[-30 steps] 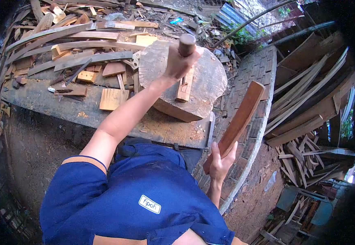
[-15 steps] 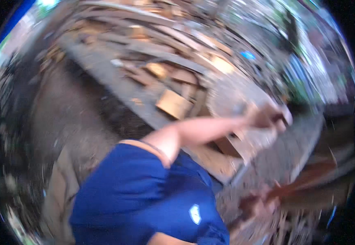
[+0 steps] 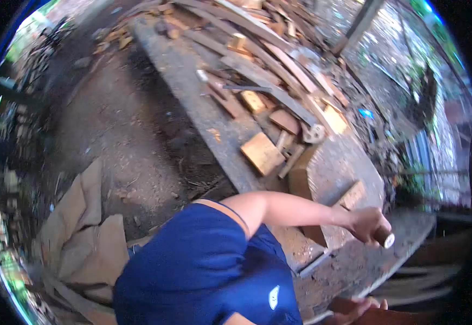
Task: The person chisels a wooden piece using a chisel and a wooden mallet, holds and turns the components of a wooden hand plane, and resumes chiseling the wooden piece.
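Note:
My left hand [image 3: 367, 224] is closed around a short round wooden handle [image 3: 386, 239] with a pale end; the rest of it is hidden. Beneath that arm stands a thick wooden block [image 3: 344, 162] with a flat top. A small wood piece [image 3: 353, 194] lies on the block, close to my left wrist. At the bottom edge, my right hand [image 3: 355, 312] has its fingers around a reddish-brown wooden piece [image 3: 393, 318], partly cut off by the frame.
A long grey bench [image 3: 181, 89] carries a square yellowish block [image 3: 262, 154], boards [image 3: 268, 92] and offcuts. A wooden post [image 3: 360, 24] rises at the back. Flattened cardboard [image 3: 92, 246] lies on the dirt floor [image 3: 106, 124].
The view has shifted and become sharper. My left hand appears lower in the picture, still near the block. My right hand and the reddish-brown piece have moved down toward the bottom edge.

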Demonstrator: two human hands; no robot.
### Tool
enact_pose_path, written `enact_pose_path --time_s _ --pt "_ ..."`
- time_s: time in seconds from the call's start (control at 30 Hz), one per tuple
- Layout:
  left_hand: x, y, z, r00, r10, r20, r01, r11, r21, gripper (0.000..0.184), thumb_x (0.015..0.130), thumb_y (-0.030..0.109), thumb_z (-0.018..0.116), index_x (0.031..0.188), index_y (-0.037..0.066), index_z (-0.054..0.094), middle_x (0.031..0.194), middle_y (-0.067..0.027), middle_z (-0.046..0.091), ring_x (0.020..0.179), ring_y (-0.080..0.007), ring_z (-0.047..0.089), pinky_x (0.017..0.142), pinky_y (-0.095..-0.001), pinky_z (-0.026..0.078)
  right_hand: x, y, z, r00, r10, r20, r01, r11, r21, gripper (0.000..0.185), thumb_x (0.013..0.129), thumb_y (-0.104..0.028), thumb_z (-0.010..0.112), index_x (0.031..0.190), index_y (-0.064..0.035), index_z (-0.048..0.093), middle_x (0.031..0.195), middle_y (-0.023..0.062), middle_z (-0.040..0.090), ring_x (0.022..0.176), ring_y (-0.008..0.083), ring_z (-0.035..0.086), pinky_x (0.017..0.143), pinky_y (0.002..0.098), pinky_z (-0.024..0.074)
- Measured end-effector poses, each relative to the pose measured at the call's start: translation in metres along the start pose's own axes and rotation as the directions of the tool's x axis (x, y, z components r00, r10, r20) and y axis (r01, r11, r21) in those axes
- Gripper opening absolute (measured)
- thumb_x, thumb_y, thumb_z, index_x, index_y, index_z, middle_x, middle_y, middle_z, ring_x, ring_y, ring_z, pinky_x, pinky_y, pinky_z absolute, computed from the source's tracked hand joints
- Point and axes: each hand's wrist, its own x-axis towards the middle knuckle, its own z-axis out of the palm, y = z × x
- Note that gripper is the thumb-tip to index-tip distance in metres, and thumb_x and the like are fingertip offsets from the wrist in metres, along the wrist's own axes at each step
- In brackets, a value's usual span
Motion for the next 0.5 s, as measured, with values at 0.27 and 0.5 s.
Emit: enact_pose_path --time_s 0.27,0.5 --pt "-0.005 0.000 0.007 0.994 0.008 0.112 -0.006 1.000 -0.022 0.030 0.061 0.026 0.078 0.083 0.010 0.065 0.074 -0.0109 0.063 0.067 -0.0312 0.063 0.061 -0.0378 0.049 -0.029 -0.008 -0.029 0.986 -0.136 -0.100 0.115 0.974 -0.195 0.034 0.074 -0.008 0.065 0.105 -0.0005 0.053 0.089 0.0101 0.059 0.088 0.0250 0.055 0.087 0.0340 0.0439" --pt "-0.009 0.004 0.014 0.994 -0.026 0.106 0.018 0.997 0.070 0.026 0.062 0.025 0.077 0.081 0.013 0.065 0.070 -0.0120 0.065 0.063 -0.0321 0.064 0.058 -0.0397 0.050 -0.048 0.003 -0.011 0.932 0.346 0.105 -0.347 0.938 -0.003 0.055 0.080 -0.019 0.069 0.123 0.0040 0.043 0.090 0.0089 0.054 0.079 0.0184 0.054 0.071 0.0335 0.0458"
